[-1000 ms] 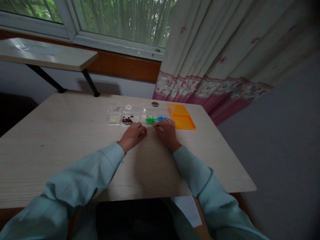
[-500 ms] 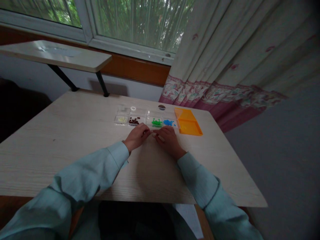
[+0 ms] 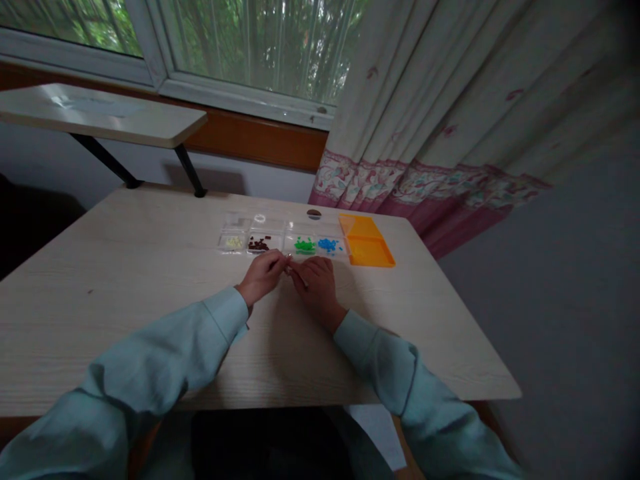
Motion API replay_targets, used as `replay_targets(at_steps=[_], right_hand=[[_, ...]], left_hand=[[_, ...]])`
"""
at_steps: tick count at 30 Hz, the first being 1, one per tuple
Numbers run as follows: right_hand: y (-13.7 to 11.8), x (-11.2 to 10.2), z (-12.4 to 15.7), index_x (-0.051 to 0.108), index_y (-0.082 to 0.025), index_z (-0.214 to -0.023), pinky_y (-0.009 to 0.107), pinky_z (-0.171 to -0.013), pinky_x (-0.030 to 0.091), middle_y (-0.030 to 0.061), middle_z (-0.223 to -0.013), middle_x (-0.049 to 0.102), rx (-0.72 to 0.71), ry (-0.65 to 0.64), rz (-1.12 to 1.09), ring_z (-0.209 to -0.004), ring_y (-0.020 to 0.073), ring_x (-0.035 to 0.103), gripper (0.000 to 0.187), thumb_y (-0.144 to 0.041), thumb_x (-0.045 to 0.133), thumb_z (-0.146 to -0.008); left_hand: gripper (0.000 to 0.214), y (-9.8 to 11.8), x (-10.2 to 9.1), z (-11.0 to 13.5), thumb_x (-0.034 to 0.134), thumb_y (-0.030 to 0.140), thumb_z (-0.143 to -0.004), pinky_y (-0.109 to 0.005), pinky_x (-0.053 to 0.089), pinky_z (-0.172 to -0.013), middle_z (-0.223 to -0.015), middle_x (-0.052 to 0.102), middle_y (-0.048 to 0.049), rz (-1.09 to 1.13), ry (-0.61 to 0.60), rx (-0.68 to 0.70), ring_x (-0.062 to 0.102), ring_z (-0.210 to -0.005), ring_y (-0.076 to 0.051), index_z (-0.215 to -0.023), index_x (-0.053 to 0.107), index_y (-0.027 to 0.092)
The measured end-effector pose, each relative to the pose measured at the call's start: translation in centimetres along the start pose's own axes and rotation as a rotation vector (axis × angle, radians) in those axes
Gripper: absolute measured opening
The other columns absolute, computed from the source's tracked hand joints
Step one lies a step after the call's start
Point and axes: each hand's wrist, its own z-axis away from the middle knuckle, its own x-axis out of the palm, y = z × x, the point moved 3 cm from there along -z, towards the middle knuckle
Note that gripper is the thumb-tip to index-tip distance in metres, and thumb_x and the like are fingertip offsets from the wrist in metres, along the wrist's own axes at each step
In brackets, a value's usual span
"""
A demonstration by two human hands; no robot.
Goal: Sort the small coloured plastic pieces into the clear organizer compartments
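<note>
Fingertips [image 3: 279,268] of the left hand [image 3: 263,275] and right hand [image 3: 317,285] are meeting nearer the desk's [image 3: 165,353] far edge than its near one, pinching narrowly at a tiny pale item [image 3: 289,256], too small to identify. Just beyond, clear plastic boxes [image 3: 275,225] are holding pale-yellow pieces [image 3: 234,242], dark-brown pieces [image 3: 259,245], green pieces [image 3: 305,246] and blue pieces [image 3: 328,245]. An orange tray [image 3: 371,252] is lying toward the far right corner. The item is probably weighing little and risking a slip from loose fingers; its outer edges are likely offering the best hold.
</note>
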Motion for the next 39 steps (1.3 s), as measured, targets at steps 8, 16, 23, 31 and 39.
replay_targets(at_steps=[8, 16, 23, 31, 39], right_hand=[[0.1, 0.4, -0.1, 0.072, -0.026, -0.105, 0.038, -0.09, 0.037, 0.0044, -0.091, 0.074, 0.004, 0.014, 0.044, -0.094, 0.022, 0.06, 0.022, -0.032, 0.052, -0.097], [8.8, -3.4, -0.3, 0.073, -0.023, -0.096, 0.04, -0.087, 0.034, 0.0072, -0.09, 0.073, 0.273, 0.21, 0.191, -0.089, 0.024, 0.057, 0.027, -0.037, 0.05, -0.096], [17.5, -6.5, 2.5, 0.07, -0.018, -0.089, 0.042, -0.085, 0.032, 0.0108, -0.094, 0.07, 0.539, 0.299, 0.336, -0.098, 0.0287, 0.052, 0.026, -0.034, 0.049, -0.089], [17.4, -5.5, 2.3, 0.071, -0.019, -0.078, 0.043, -0.086, 0.033, 0.0104, -0.093, 0.068, 0.443, 0.186, 0.329, -0.098, 0.028, 0.05, 0.032, -0.038, 0.049, -0.091], [17.6, -6.0, 2.2, 0.069, -0.019, -0.073, 0.042, -0.086, 0.034, 0.0098, -0.086, 0.067, 0.452, 0.257, 0.307, -0.094, 0.0262, 0.051, 0.045, -0.044, 0.041, -0.097]], left_hand=[[0.047, -0.4, 1.0, 0.2, 0.039, 0.048, -0.097, -0.029, 0.046, -0.071, -0.071, 0.063, -0.0018, 0.0, 0.068, -0.134, 0.059, -0.07, -0.015, -0.068, 0.063, 0.018], [0.045, 0.0, 0.4, 0.4, 0.037, 0.045, -0.098, -0.029, 0.044, -0.074, -0.071, 0.056, -0.0013, 0.001, -0.003, -0.083, 0.055, -0.073, -0.016, -0.078, 0.068, 0.019], [0.043, 0.3, 0.0, 0.3, 0.04, 0.044, -0.096, -0.028, 0.043, -0.069, -0.068, 0.053, -0.0009, 0.077, 0.037, -0.099, 0.053, -0.069, -0.015, -0.075, 0.067, 0.018], [0.044, 0.2, 0.0, 0.4, 0.04, 0.046, -0.096, -0.028, 0.044, -0.069, -0.068, 0.054, -0.0011, 0.063, 0.049, -0.094, 0.054, -0.069, -0.015, -0.075, 0.067, 0.019], [0.043, 0.0, 0.1, 0.3, 0.039, 0.042, -0.098, -0.028, 0.044, -0.07, -0.068, 0.053, -0.0008, 0.038, 0.034, -0.075, 0.054, -0.069, -0.014, -0.075, 0.067, 0.018]])
